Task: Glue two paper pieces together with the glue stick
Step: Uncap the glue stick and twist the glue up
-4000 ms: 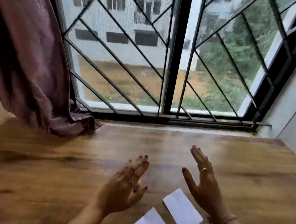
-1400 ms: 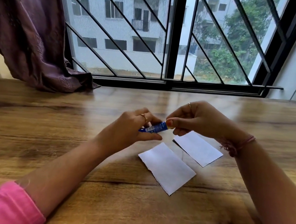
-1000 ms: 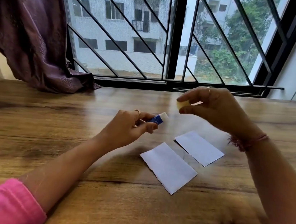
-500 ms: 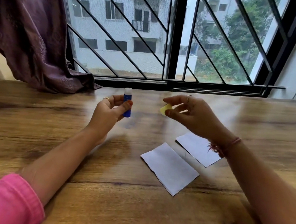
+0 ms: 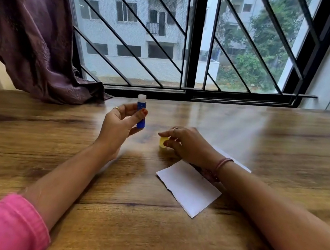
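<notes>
A: Two hands up. Left hand (image 5: 121, 126) pinches the glue stick (image 5: 141, 111) upright, long axis vertical, white tip up, blue smooth plastic barrel.
B: Right hand (image 5: 186, 144)?
A: Pinching the round yellow cap (image 5: 163, 141) low at the wooden table (image 5: 54, 131).
B: Papers?
A: Near paper (image 5: 189, 188) flat, white, ragged near edge; far paper (image 5: 236, 162) mostly under the wrist. Open tabletop left and front.

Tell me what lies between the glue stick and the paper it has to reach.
The right hand, holding the yellow cap low over the table, and its wrist lie over the far paper piece. The near paper piece is uncovered; nothing visible blocks the glue stick, held upright in the left hand, from it.
</notes>
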{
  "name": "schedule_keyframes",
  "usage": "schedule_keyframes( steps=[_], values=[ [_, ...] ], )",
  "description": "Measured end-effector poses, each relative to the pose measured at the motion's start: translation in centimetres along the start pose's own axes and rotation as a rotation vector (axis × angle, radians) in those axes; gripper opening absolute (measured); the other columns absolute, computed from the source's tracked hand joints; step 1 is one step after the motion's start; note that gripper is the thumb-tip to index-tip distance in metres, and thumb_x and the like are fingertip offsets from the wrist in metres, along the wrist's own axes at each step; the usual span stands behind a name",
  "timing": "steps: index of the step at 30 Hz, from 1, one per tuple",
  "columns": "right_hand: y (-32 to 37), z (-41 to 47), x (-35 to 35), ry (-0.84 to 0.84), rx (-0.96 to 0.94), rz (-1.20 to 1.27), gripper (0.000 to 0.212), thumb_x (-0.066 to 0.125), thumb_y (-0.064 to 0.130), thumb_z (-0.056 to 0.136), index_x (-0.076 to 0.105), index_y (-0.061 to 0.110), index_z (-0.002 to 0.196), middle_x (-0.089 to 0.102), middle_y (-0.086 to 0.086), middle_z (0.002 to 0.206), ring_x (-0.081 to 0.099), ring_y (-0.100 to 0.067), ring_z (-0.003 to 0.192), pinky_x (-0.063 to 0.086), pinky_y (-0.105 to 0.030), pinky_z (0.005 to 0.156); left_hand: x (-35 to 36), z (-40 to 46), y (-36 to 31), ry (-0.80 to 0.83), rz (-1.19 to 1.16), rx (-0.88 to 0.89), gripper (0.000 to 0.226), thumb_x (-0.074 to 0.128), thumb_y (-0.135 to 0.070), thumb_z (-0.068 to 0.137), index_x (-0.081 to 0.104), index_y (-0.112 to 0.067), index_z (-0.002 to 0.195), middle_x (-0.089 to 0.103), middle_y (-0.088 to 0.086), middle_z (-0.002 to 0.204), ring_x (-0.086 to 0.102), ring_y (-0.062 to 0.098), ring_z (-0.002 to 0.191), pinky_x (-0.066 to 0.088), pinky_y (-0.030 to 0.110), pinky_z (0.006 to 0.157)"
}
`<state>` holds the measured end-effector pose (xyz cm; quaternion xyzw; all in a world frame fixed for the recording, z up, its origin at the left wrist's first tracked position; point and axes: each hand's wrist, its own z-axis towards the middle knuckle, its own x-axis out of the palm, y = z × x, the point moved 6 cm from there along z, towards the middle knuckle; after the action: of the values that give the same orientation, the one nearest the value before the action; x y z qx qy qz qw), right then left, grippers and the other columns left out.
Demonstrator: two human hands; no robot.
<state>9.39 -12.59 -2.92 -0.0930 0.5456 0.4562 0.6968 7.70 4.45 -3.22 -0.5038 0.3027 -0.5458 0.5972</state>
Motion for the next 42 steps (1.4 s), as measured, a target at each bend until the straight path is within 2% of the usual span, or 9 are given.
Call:
schedule_keyframes(
  steps=[4,7,10,13,18,23,28,32,42],
  values=[
    [-0.4,0.0,0.4,0.040,0.017,-0.007,0.038,0.059,0.014,0.091,0.057,0.015,0.129,0.064,-0.007,0.122,0.062,-0.019,0.098,0.047,-0.028,0.090,0.0,0.0,0.2,-0.001,0.009,-0.019,0.020,0.069,-0.017,0.083,0.063,-0.018,0.102,0.070,-0.001,0.095,0.067,0.010,0.089,0.057,0.026,0.070],
    [-0.7,0.1,-0.7,0.010,0.023,0.037,0.042,0.061,0.014,0.090,0.053,0.015,0.131,0.062,-0.004,0.126,0.061,-0.010,0.092,0.043,-0.008,0.079,0.1,-0.1,0.1,0.023,0.014,-0.022,0.022,0.071,-0.015,0.081,0.064,-0.016,0.102,0.071,-0.002,0.094,0.068,0.012,0.092,0.057,0.028,0.073],
    [-1.3,0.2,-3.8,-0.192,0.048,0.135,0.031,0.064,0.014,0.088,0.063,0.012,0.119,0.069,-0.001,0.109,0.062,-0.005,0.080,0.039,0.003,0.069,0.6,-0.4,-0.3,0.072,0.080,0.027,0.026,0.074,-0.011,0.078,0.065,-0.017,0.102,0.073,-0.003,0.093,0.069,0.013,0.091,0.057,0.027,0.076],
    [-1.4,-0.1,-6.0,-0.291,0.080,0.334,0.024,0.064,0.022,0.088,0.067,0.013,0.110,0.070,0.004,0.090,0.066,0.000,0.070,0.047,-0.006,0.060,1.7,-1.2,-1.4,0.139,0.163,0.104,0.030,0.079,-0.018,0.069,0.068,-0.022,0.097,0.075,-0.003,0.091,0.070,0.014,0.088,0.055,0.022,0.073],
    [-0.2,-0.8,-6.3,-0.240,0.079,0.481,0.028,0.070,0.029,0.082,0.069,0.011,0.103,0.071,0.001,0.080,0.065,0.000,0.062,0.049,-0.014,0.053,3.6,-3.0,-2.4,0.254,0.210,0.152,0.035,0.081,-0.023,0.064,0.069,-0.019,0.097,0.076,0.002,0.090,0.071,0.015,0.082,0.053,0.018,0.067],
    [0.1,-1.6,-5.4,-0.142,0.117,0.551,0.033,0.077,0.023,0.075,0.068,0.011,0.105,0.071,0.002,0.079,0.064,0.001,0.062,0.049,-0.011,0.056,4.3,-3.6,-2.3,0.279,0.052,0.051,0.037,0.077,-0.023,0.067,0.065,-0.012,0.100,0.075,0.001,0.090,0.071,0.020,0.088,0.057,0.027,0.072],
    [0.4,-2.1,-4.3,-0.087,0.152,0.634,0.029,0.082,0.020,0.067,0.069,0.015,0.092,0.074,-0.006,0.083,0.071,-0.015,0.077,0.058,-0.024,0.073,4.0,-3.5,-2.0,0.237,-0.085,-0.037,0.034,0.074,-0.026,0.069,0.064,-0.016,0.100,0.073,-0.004,0.088,0.070,0.015,0.090,0.056,0.033,0.077],
    [1.0,-2.2,-2.9,-0.078,0.183,0.680,0.034,0.084,0.024,0.064,0.069,0.007,0.090,0.075,-0.010,0.085,0.071,-0.022,0.075,0.056,-0.025,0.068,4.2,-3.8,-2.1,0.238,-0.101,-0.013,0.033,0.075,-0.026,0.068,0.065,-0.017,0.099,0.073,-0.003,0.088,0.069,0.018,0.091,0.053,0.032,0.085],
    [1.7,-2.8,-1.8,-0.147,0.259,0.813,0.026,0.081,0.022,0.070,0.065,0.010,0.086,0.072,-0.010,0.077,0.066,-0.012,0.066,0.050,-0.016,0.054,4.2,-3.9,-1.9,0.231,-0.085,-0.025,0.041,0.081,-0.030,0.060,0.069,-0.015,0.096,0.073,0.002,0.091,0.069,0.021,0.091,0.051,0.033,0.085]
  ],
)
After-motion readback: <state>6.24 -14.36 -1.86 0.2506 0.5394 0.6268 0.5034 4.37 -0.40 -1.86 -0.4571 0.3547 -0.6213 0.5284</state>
